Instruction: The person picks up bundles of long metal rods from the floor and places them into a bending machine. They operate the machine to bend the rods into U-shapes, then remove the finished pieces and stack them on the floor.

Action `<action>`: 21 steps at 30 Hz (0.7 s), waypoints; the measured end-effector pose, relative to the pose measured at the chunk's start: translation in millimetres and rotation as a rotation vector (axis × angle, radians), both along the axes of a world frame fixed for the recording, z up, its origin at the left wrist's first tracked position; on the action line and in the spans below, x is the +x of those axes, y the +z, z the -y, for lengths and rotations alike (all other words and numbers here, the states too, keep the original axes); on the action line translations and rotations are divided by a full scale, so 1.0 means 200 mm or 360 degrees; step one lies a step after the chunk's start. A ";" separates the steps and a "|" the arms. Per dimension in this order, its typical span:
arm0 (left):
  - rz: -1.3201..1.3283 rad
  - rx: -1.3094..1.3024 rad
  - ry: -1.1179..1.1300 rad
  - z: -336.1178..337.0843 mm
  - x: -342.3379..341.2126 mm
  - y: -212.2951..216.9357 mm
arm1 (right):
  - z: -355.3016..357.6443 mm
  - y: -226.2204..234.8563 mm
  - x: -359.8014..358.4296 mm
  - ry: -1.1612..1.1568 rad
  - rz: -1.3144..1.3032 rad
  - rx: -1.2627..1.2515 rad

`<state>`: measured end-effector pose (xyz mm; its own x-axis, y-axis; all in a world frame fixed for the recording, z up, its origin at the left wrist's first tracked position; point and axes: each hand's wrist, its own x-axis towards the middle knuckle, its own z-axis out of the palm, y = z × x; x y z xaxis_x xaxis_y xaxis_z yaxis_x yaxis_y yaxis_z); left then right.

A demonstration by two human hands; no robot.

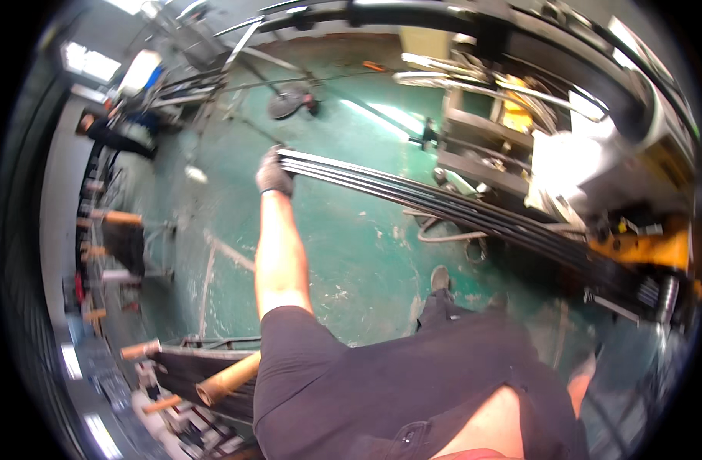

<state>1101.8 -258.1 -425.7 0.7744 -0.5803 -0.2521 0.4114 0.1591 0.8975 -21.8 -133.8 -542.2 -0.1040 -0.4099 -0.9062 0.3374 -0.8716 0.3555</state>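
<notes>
Nearest: wearer's dark shirt (412, 376), seen from above, filling the lower middle. Of the two hands, the right hand (583, 366) sits at lower right, blurred, apart from the rods; cannot tell whether its fingers are spread or curled.

Left arm reaches forward, bare below the sleeve. Left hand (275, 172), in a greyish glove, is closed around one end of a bundle of long dark rods (435, 201). Bundle runs from this grip toward the right, several rods side by side, bright highlights near the held end. Far end overlaps a yellow-orange housing (648, 247) in view; contact there cannot be told.

Below the bundle, one shoe (440, 277) on the green floor (351, 253), which is scuffed. Lower left: brown tube (226, 379) beside dark sheet material.

Beyond the bundle, right: metal rack (485, 142) with mixed items on it. Farther, upper middle: dark round base (288, 104) on the floor. Farthest, upper left: a person in dark clothing (121, 134), bent forward, well apart.
</notes>
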 end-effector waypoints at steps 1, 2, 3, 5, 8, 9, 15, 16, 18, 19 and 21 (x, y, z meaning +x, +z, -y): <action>-0.0038 0.0007 0.0009 0.01 0.00 -0.03 | -0.01 0.00 -0.03 -0.0842 0.0571 -0.0279; -0.0151 0.0020 -0.0020 0.04 0.01 -0.16 | -0.12 0.00 -0.20 -0.0975 0.0363 -0.0465; -0.0033 0.0041 -0.0065 -0.02 0.05 -0.05 | 0.01 -0.02 0.03 -0.1242 0.0545 -0.0307; -0.0064 0.0050 -0.0087 -0.13 0.11 -0.03 | 0.08 0.05 0.08 -0.1137 0.0584 -0.0152; -0.0090 0.0017 -0.0135 -0.17 0.12 -0.08 | -0.06 0.05 -0.04 0.1335 -0.1038 0.0784; -0.0032 0.0034 -0.0175 -0.12 0.10 -0.08 | -0.13 0.05 -0.05 0.2587 -0.1761 0.1309; 0.0013 0.0147 -0.0245 -0.10 0.11 0.04 | -0.11 0.21 0.27 0.2490 -0.1596 0.1589; -0.0003 0.0139 -0.0275 -0.13 0.10 0.04 | -0.10 0.23 0.27 0.2531 -0.1599 0.1572; -0.0112 0.0043 -0.0469 -0.20 0.15 0.05 | -0.08 0.25 0.29 0.2601 -0.1595 0.1542; -0.0242 0.0011 -0.0520 -0.19 0.11 0.06 | -0.06 0.26 0.30 0.2613 -0.1602 0.1547; -0.0382 0.0119 -0.0310 -0.20 -0.01 0.16 | -0.01 0.30 0.31 0.2671 -0.1663 0.1530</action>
